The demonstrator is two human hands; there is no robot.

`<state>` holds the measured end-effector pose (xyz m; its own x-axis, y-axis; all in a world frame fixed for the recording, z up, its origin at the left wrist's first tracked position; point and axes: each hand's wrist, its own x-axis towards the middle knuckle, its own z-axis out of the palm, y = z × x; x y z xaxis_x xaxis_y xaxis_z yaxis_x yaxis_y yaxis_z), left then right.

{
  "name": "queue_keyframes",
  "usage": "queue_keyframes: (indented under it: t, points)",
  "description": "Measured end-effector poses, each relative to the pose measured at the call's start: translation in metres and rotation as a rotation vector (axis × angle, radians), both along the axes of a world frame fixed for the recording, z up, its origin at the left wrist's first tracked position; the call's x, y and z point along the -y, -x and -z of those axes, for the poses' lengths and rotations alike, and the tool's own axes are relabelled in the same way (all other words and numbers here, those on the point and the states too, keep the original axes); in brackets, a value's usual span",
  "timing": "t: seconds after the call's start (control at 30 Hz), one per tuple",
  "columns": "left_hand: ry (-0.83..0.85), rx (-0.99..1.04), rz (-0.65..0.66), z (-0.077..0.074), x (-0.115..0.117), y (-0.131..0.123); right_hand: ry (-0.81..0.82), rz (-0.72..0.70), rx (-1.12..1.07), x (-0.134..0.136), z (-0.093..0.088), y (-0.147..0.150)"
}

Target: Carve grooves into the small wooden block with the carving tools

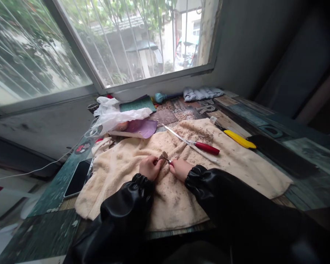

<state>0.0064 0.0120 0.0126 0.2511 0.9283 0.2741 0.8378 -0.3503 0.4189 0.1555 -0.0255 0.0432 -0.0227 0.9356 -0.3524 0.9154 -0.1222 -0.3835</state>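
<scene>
Brown piece (162, 156) in left hand (149, 168); white bag (122, 116), contents hidden.

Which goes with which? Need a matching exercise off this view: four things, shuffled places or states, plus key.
Things
1. Left hand
2. Right hand
3. Smartphone
4. Yellow handle

Places or states
A. Dark-screened, at the left side of the cream towel
B. Gripping a red-handled tool
C. To the right of the loose red handle
D. Holding a small brown block

Pairs: 1-D, 2-B, 3-A, 4-C
</scene>
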Motion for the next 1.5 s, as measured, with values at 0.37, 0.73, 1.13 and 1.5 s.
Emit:
queue_keyframes:
  t: [0.37,0.73,1.13,1.5]
  points:
    - [0.019,0.230,0.026,-0.007,0.014,-0.002,-0.068,-0.069,-0.054,0.022,0.001,-0.017]
    - [0.321,0.758,-0.003,0.000,0.018,-0.006,-0.369,-0.251,-0.016,-0.004,-0.013,-0.024]
    - [0.490,1.087,-0.107,-0.003,0.019,-0.005,-0.638,-0.339,-0.233,-0.019,0.016,-0.043]
    - [0.468,0.917,-0.023,-0.017,0.033,-0.003,-0.620,-0.341,-0.291,0.004,0.026,-0.042]
